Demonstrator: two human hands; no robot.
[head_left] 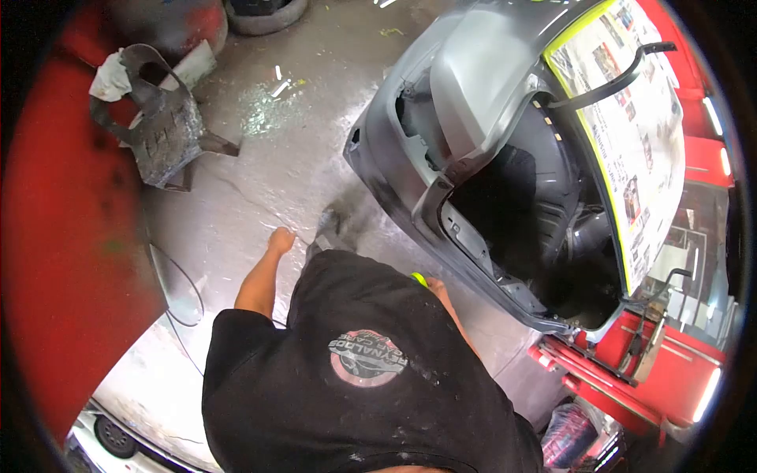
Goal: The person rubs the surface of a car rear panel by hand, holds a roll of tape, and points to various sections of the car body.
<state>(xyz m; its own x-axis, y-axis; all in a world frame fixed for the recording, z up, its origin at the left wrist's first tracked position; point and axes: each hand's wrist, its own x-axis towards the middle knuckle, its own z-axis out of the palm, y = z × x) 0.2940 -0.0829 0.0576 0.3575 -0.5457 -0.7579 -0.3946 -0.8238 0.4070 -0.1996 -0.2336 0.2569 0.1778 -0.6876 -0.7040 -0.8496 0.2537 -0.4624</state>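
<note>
My left hand (281, 239) hangs over the floor, away from my body, with its fingers curled in a loose fist. I see nothing in it. At the right side of my black shirt (331, 307), my right hand (435, 285) is closed round a small bright yellow-green object (419, 279), mostly hidden by hand and shirt. Nearest to this hand is the rear of a grey car body (402, 185), its boot opening without a lid. Printed paper (631, 118) edged with yellow-green tape (574, 35) covers its rear window.
A worn metal and plastic stand (167, 130) with a white cloth (110, 76) is at the upper left, near a tyre (268, 17). A thin cable (201, 292) trails beside a red panel (71, 236). Bent hinge arms (623, 77) stick out from the boot opening.
</note>
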